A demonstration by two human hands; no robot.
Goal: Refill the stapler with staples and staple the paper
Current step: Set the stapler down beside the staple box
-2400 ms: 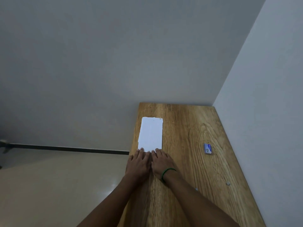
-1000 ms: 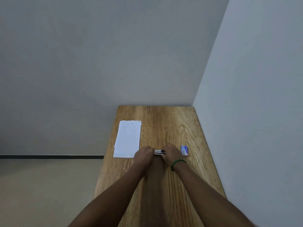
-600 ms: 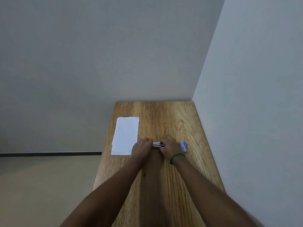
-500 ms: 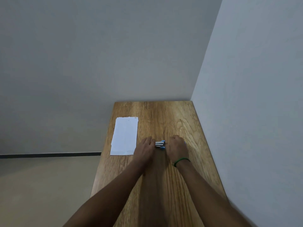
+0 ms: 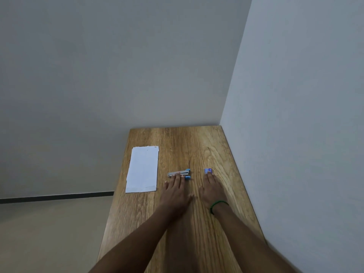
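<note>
Stapler [image 5: 179, 173] lies flat at centre of wooden table [image 5: 197, 223], silver magazine pointing to 9 o'clock, blue end toward 3 o'clock. It looks swung open, though it is too small to be sure.

Table fills the lower middle of the view, set into a corner between two plain walls. Paper [image 5: 142, 169], white, rough-edged along its far side, lies flat at 9 o'clock from the stapler, near but apart from it. Staple box [image 5: 208, 170], small and blue, sits at 3 o'clock from the stapler, apart from it.

Step in hand, as judged: fetch staples from the box while steadying the stapler. To do it well: keep the stapler pinned so it does not skid; lift the box clear before opening it; draw out one strip without breaking it.

Left hand [image 5: 175, 191]: palm down, fingers extended toward 12 o'clock, tips resting on the stapler's near side. It presses and does not clasp.

Right hand [image 5: 211, 189]: palm down, flat, fingertips touching the near edge of the box and not closed round it. Green band [image 5: 218, 205] on that wrist.
</note>
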